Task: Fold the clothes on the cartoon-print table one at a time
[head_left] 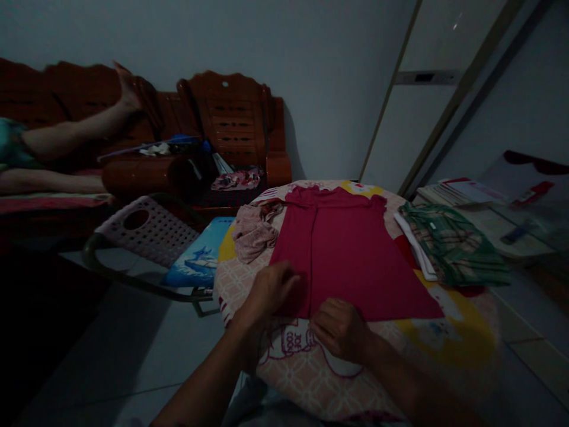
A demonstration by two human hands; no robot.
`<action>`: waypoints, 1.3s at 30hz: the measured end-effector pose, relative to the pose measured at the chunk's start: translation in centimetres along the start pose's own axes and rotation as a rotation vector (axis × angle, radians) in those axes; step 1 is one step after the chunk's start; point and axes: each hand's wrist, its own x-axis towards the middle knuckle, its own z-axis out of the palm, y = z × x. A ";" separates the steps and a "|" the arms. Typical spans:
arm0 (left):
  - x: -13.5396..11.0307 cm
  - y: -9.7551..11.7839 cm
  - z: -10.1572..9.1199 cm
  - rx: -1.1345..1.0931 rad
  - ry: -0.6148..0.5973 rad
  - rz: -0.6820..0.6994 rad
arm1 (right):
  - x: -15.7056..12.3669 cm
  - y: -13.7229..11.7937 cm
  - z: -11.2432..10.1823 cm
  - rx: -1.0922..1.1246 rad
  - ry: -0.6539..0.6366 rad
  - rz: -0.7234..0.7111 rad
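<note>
A magenta shirt [355,255] lies spread on a round table with a patterned cloth, its left side folded inward in a long strip. At the lower left of that strip is my left hand [272,289], fingers loosely bent and a little apart, holding nothing that I can see. My right hand [340,329] is closed at the shirt's bottom hem, fingers curled on the fabric edge; its fingertips are partly hidden. To the left of the shirt sits a crumpled pale pink garment [253,234]. A folded green plaid shirt [457,243] rests at the table's right side, over something white.
A chair with a woven back [146,228] and blue seat [202,255] stands left of the table. Behind it is a carved wooden sofa [231,118], where a person's bare legs [80,133] rest. A side table [511,231] with papers stands at right.
</note>
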 end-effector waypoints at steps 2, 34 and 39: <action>0.0 1.9 1.2 0.036 -0.145 0.082 | 0.0 0.4 -0.2 -0.004 0.100 0.048; 13.7 9.4 7.5 0.048 -0.192 0.636 | -1.6 5.4 -2.9 -0.174 0.386 0.548; 13.5 8.5 11.3 0.126 -0.243 0.670 | -5.2 9.3 -7.3 -0.468 0.281 1.053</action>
